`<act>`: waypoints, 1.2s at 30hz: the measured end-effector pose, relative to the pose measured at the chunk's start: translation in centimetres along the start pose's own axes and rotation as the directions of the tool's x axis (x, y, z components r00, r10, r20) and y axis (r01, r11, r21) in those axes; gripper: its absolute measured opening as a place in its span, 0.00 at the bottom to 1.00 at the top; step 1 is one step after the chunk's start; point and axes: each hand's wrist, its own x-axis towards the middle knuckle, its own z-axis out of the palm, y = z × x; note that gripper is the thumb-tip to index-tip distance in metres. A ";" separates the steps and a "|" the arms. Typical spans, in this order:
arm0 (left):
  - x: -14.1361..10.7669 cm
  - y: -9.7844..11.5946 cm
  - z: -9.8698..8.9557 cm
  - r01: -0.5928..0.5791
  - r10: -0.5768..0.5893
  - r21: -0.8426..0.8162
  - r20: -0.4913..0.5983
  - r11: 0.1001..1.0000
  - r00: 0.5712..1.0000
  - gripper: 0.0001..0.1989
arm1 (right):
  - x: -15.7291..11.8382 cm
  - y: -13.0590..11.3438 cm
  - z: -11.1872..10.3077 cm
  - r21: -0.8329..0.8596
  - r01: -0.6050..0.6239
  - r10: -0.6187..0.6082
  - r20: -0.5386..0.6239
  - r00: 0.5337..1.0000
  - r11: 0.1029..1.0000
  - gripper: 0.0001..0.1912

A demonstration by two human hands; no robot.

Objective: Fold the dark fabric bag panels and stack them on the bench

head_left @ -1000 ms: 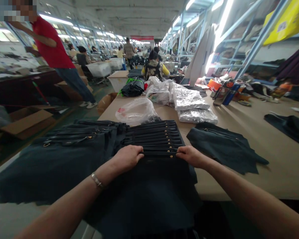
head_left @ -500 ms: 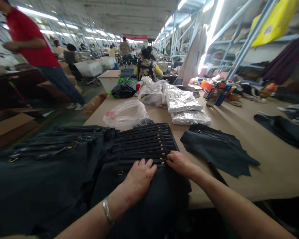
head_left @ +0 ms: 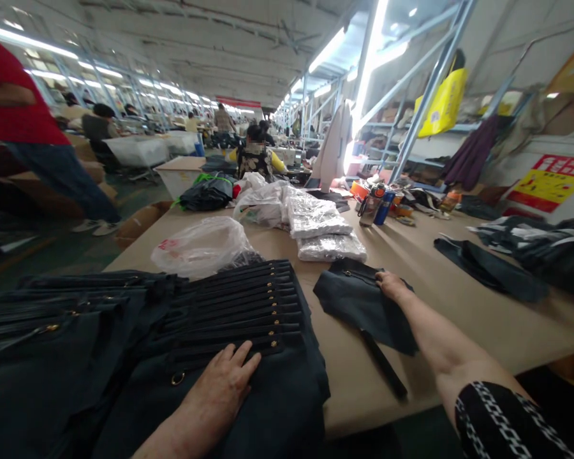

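Observation:
My left hand [head_left: 224, 382] lies with fingers spread on the top piece of a stack of dark fabric pieces [head_left: 287, 382]. The stack's overlapping zippered edges show a row of small gold-coloured fittings, and a gold ring sits left of my hand. To the right, my right hand [head_left: 393, 287] is closed on the upper edge of a separate dark fabric piece [head_left: 349, 296] that has a zipper and ring. A narrow black strip [head_left: 385, 366] sticks out below that piece. Another dark pile [head_left: 52, 376] with zippers lies at the far left.
Clear plastic bags [head_left: 205, 245] and plastic-wrapped packs [head_left: 328, 245] lie behind the stack on the brown table [head_left: 344, 408]. Bottles [head_left: 385, 207] stand at the back right. More dark fabric [head_left: 488, 268] lies right. A person in red [head_left: 19, 95] stands at the left.
My right hand has left the stack's edge and moved right onto the separate fabric piece, taking hold of it. My left hand remains on the stack. The view has turned to the right.

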 end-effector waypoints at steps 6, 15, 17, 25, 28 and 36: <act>-0.5 0.0 -0.4 -0.008 0.007 -0.028 -0.046 1.000 0.999 0.28 | -0.9 -0.7 -1.4 -0.012 0.028 -0.030 -0.126 0.992 1.000 0.09; -1.6 0.0 -6.8 -0.324 0.237 -0.028 -0.623 0.946 0.746 0.17 | -12.4 -7.3 -14.3 -0.235 0.504 -0.554 -0.429 0.713 0.831 0.08; -3.3 1.8 -9.5 -0.350 0.290 0.099 -0.782 0.932 0.551 0.17 | -17.2 -10.3 -15.8 -0.303 0.628 -0.696 -0.353 0.625 0.717 0.07; -9.2 3.3 -10.8 -0.286 0.253 -0.029 -0.382 0.958 0.889 0.09 | -26.8 -17.2 -11.5 0.266 0.874 -0.888 -0.110 0.447 0.408 0.06; -8.8 0.7 -9.4 -0.137 0.129 -0.156 -0.059 0.978 0.990 0.10 | -25.9 -17.4 -7.7 0.519 0.636 -0.799 0.173 0.576 0.571 0.13; -1.7 -3.9 -5.0 0.056 -0.056 0.003 0.037 0.998 0.998 0.15 | -20.4 -19.6 -0.1 0.584 0.347 -0.596 0.310 0.741 0.734 0.13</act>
